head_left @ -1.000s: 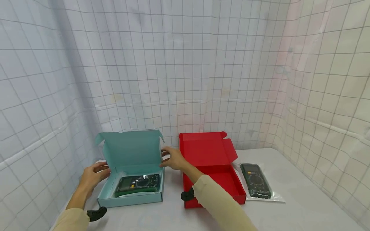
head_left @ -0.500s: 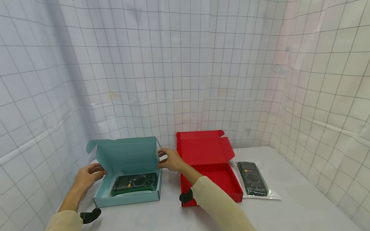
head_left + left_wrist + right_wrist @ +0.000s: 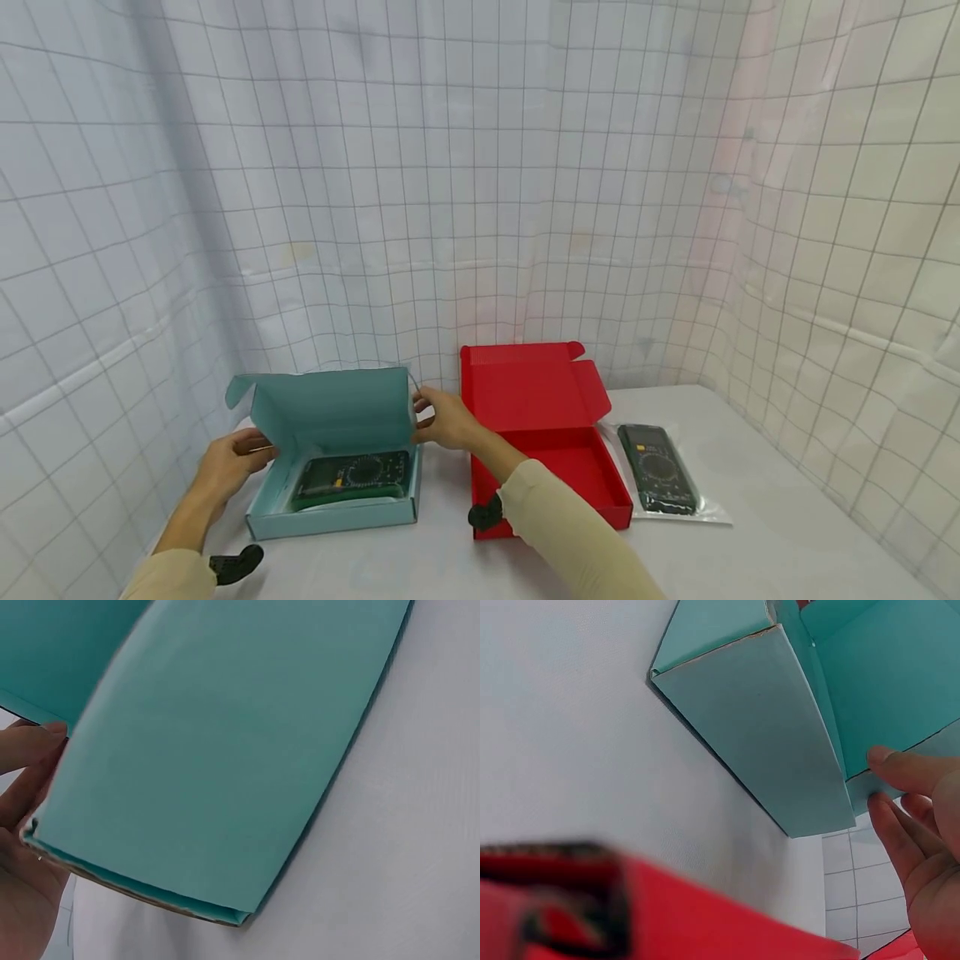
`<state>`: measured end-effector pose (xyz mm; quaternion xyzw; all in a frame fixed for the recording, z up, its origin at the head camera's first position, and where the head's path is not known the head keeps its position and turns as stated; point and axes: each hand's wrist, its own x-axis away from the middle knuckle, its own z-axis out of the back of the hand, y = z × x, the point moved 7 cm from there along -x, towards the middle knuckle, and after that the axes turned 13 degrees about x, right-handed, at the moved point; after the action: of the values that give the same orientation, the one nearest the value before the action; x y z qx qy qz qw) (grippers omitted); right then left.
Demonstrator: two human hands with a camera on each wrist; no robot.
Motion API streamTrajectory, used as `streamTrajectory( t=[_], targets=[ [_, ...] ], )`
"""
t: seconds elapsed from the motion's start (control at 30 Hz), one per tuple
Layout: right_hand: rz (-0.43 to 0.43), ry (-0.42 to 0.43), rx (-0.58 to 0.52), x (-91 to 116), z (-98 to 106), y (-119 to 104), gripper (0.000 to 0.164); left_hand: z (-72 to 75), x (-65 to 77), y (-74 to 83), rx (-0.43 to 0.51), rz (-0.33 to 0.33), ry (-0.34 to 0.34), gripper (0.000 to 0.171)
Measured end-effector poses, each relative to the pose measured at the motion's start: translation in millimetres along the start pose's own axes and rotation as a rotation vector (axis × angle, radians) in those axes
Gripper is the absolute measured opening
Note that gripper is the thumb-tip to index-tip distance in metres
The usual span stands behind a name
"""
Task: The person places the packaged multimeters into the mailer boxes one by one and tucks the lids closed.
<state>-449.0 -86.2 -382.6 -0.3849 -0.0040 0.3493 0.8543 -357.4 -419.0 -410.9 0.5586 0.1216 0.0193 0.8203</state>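
A teal cardboard box stands on the left of the table, its lid raised and leaning forward. Inside lies a dark green multimeter in a clear plastic bag, dial up. At the lid's left edge, near the hinge, my left hand holds the cardboard between thumb and fingers. My right hand pinches the lid's right edge; in the right wrist view its thumb lies on the inner face, with fingers on the outside.
Right of the teal box stands a red box, lid up, nothing visible inside. Beside it, a second bagged multimeter lies on the white table. A gridded white curtain surrounds the table's back and sides.
The teal lid has tilted forward and lower over its box, with both hands staying at its edges. The red box and the multimeters keep their places.
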Motion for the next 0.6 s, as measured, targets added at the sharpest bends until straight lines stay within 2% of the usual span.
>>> streamTrajectory(
  t=[0.2, 0.37, 0.47, 0.6],
  targets=[
    [0.032, -0.013, 0.048, 0, -3, 2, 0.050, -2.9, 5.9, -3.8, 0.031, 0.027, -0.013, 0.059],
    [0.045, -0.051, 0.036, 1, 1, 3, 0.053, -6.3, 7.7, -4.9, 0.112, 0.048, -0.041, 0.060],
    [0.018, -0.074, 0.006, 4, 6, 5, 0.058, -6.8, 8.9, -3.6, 0.184, 0.028, -0.075, 0.058],
    [-0.032, -0.111, -0.082, 6, 9, 7, 0.058, -2.8, 12.0, -1.1, 0.372, -0.012, -0.136, 0.052]
  ],
)
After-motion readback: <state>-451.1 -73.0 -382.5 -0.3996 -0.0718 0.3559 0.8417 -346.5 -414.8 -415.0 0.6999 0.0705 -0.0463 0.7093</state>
